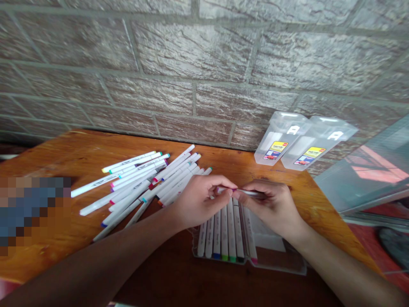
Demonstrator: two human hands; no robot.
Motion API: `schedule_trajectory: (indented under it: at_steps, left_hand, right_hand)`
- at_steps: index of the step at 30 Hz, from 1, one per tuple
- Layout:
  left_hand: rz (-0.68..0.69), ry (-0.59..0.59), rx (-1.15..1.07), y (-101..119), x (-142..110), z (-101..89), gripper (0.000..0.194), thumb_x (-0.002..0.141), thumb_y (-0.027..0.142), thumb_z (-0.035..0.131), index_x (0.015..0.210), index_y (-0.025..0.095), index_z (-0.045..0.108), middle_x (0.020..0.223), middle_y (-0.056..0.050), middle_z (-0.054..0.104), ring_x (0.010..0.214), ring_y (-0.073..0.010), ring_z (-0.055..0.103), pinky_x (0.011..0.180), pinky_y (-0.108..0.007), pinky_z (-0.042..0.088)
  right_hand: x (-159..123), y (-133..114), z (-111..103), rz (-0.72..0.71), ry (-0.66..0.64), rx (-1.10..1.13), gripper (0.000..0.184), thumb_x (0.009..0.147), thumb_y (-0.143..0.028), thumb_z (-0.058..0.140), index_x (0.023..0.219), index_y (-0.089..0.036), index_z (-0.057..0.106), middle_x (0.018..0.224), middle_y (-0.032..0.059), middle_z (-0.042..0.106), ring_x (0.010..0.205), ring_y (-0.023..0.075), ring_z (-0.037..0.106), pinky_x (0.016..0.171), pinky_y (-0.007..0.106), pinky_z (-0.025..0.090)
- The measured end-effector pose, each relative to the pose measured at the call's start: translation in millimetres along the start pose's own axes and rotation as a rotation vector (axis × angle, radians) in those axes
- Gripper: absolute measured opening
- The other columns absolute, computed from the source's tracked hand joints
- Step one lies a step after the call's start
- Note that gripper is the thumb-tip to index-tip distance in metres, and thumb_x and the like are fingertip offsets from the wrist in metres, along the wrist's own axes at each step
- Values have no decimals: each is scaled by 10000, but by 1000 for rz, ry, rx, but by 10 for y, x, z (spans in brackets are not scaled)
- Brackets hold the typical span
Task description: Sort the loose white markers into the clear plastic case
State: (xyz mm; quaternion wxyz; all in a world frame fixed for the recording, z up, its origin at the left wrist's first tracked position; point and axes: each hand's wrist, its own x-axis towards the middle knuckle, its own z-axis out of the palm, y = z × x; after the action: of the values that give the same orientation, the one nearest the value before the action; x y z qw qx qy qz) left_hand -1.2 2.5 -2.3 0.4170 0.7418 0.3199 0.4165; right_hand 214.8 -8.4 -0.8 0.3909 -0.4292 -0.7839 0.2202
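My left hand (200, 200) and my right hand (271, 204) meet over the middle of a wooden table (79, 149). Both pinch one white marker (238, 191), held level between them, fingers closed on it. Under my hands lies a clear plastic case (277, 262) with several white markers (225, 234) side by side in it, coloured ends toward me. To the left of my left hand a loose heap of white markers (140, 183) is spread on the table.
Two clear plastic marker boxes (302, 143) with yellow labels lean against the stone-brick wall (191, 55) at the back right. A blurred patch (33, 213) covers the table's left edge. A glass pane (370, 170) lies off the table's right side.
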Motion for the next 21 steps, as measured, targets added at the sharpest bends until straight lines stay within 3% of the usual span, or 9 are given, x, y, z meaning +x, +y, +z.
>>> schedule_trajectory:
  at_steps: [9,15,21]
  left_hand:
    - [-14,-5,-15,-28,-1,14,142,901,208,671,989,133,754,911,-53,770,777,-141,676,686,-223,509]
    - [-56,-10,-10,-31,-6,24,184,928,308,673,964,143,747,864,-48,745,751,-147,653,662,-229,500]
    - [-57,-9,-36,5,10,4,214,937,347,674,967,150,751,894,-59,757,781,-158,671,686,-236,506]
  right_hand:
    - [9,-32,-19,6,-17,-45,333,920,-450,732,751,-163,755,642,22,676,566,129,575,533,251,395]
    - [12,-38,-25,9,-27,-57,414,928,-513,698,692,-176,738,661,39,701,585,142,605,558,249,440]
    - [8,-16,-16,30,-27,-40,377,944,-516,674,793,-185,773,671,34,708,592,151,610,542,252,454]
